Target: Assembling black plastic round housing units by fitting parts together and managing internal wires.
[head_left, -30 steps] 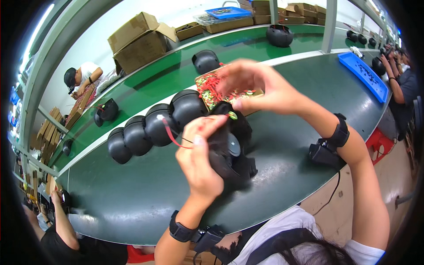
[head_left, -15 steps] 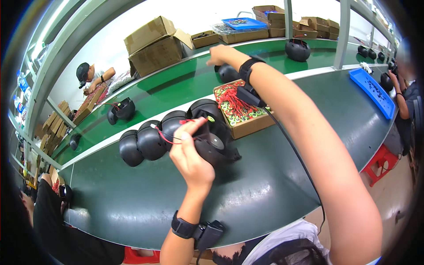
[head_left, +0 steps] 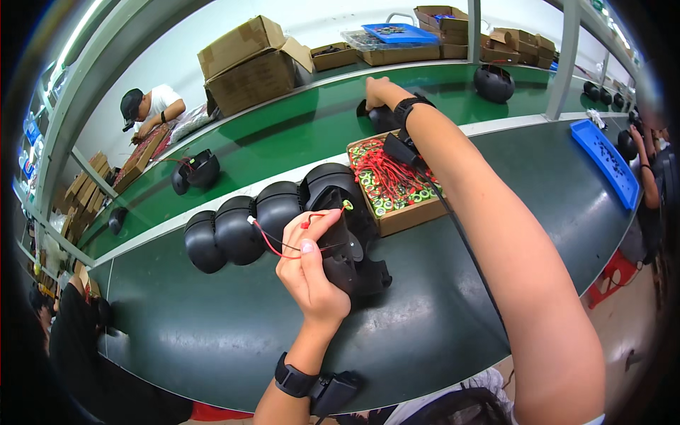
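My left hand (head_left: pixel 312 273) is closed around a black rounded plastic housing (head_left: pixel 354 269), tilted above the workbench. With it, the fingers pinch a red and black wire lead (head_left: pixel 263 235) with a white connector at its end. A small green ring-shaped part (head_left: pixel 347 205) shows just past the fingertips. Far forward, my right hand (head_left: pixel 380 92) reaches over the green belt and grips the edge of another black housing (head_left: pixel 380 119); its fingertips are partly hidden. Beneath my right wrist is an open carton (head_left: pixel 407 216) of red wire leads (head_left: pixel 388 170) with green round parts.
A row of black housings (head_left: pixel 237 230) stands along the bench's far edge. The conveyor belt (head_left: pixel 283 134) carries more housings (head_left: pixel 494 83). A blue tray (head_left: pixel 605 164) of small dark parts lies right. Metal posts (head_left: pixel 564 64) rise beside the belt. Co-workers sit around.
My right hand has come down and rightward onto the housing on the belt. My left hand has lowered and turned its housing slightly, still holding it.
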Tool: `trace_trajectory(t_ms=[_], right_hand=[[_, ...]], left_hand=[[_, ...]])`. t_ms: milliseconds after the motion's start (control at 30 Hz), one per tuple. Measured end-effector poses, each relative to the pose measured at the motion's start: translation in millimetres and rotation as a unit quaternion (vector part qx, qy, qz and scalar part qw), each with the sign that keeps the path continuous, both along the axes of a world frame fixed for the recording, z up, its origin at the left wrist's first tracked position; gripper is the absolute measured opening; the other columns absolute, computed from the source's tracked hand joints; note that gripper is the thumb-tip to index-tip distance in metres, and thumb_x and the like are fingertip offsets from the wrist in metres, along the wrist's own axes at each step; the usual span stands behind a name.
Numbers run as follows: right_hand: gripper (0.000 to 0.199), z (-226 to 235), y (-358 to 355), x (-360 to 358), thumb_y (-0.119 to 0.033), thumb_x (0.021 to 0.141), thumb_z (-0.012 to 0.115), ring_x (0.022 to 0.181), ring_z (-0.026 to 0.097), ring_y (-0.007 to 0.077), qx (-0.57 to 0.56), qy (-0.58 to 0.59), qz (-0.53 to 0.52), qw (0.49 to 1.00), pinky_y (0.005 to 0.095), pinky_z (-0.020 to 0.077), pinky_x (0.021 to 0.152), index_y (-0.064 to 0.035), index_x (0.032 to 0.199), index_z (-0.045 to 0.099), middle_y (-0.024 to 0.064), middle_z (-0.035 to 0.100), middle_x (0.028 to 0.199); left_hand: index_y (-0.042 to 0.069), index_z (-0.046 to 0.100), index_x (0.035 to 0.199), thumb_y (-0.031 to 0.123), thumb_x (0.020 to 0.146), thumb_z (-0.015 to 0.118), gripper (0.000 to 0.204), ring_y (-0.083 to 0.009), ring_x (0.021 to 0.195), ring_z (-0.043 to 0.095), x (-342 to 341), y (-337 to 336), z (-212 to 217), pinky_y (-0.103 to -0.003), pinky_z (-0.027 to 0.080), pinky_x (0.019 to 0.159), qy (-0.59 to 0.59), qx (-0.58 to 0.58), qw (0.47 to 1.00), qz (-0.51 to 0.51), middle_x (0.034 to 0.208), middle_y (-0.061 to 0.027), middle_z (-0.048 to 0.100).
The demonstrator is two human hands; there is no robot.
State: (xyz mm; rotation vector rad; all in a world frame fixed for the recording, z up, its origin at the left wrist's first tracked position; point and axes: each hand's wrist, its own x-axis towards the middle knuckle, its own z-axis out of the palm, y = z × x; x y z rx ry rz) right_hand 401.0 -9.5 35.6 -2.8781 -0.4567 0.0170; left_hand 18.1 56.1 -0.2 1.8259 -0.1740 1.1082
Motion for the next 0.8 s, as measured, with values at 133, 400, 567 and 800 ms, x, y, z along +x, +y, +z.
trace_trajectory(t_ms=[133, 400, 567, 800], right_hand=[[0.069, -6.4, -18.0, 3.5, -0.035, 0.073, 0.072, 0.113, 0.054, 0.0438, 0.177, -0.078, -0.019, 0.981, 0.0509, 0.0466, 0.092, -0.0108, 0.132, 0.046, 0.0283, 0.05, 0.125], [0.047, 115.7, -92.8, -103.2, -0.037, 0.083, 0.061, 0.1, 0.057, 0.0214, 0.565, 0.092, 0.137, 0.808, 0.0358, 0.0494, 0.079, -0.0113, 0.122, 0.055, 0.0074, 0.058, 0.111], [0.044, 119.2, -187.9, -232.3, -0.031, 0.091, 0.051, 0.099, 0.056, 0.015, 0.253, -0.102, 0.288, 0.918, 0.0254, 0.0441, 0.086, -0.0028, 0.125, 0.055, 0.009, 0.061, 0.109], [0.04, 19.2, -289.7, -326.0, -0.024, 0.091, 0.045, 0.092, 0.059, 0.0227, 0.314, 0.02, 0.146, 0.938, 0.0318, 0.0432, 0.087, 0.0016, 0.12, 0.055, 0.0158, 0.064, 0.101]], left_hand=[[-0.008, 0.067, 0.098, 0.018, 0.091, 0.031, 0.045, -0.0288, 0.1, 0.056, -3.9, -5.1, 4.0, -0.038, 0.04, 0.094, -0.021, 0.044, 0.999, 0.0, 0.096, -0.0173, 0.066], [-0.008, 0.066, 0.099, 0.025, 0.092, 0.03, 0.05, -0.0271, 0.1, 0.055, -18.3, -26.7, 16.6, -0.038, 0.04, 0.093, -0.035, 0.072, 0.997, -0.019, 0.097, -0.0184, 0.065], [-0.007, 0.066, 0.098, 0.026, 0.092, 0.031, 0.049, -0.0265, 0.102, 0.054, -33.8, -44.6, 23.7, -0.036, 0.037, 0.095, 0.001, 0.055, 0.991, -0.12, 0.099, -0.0181, 0.065], [-0.009, 0.065, 0.103, 0.016, 0.093, 0.032, 0.042, -0.03, 0.099, 0.057, -29.3, -58.6, 13.4, -0.037, 0.041, 0.093, 0.122, 0.058, 0.962, -0.238, 0.098, -0.0197, 0.066]])
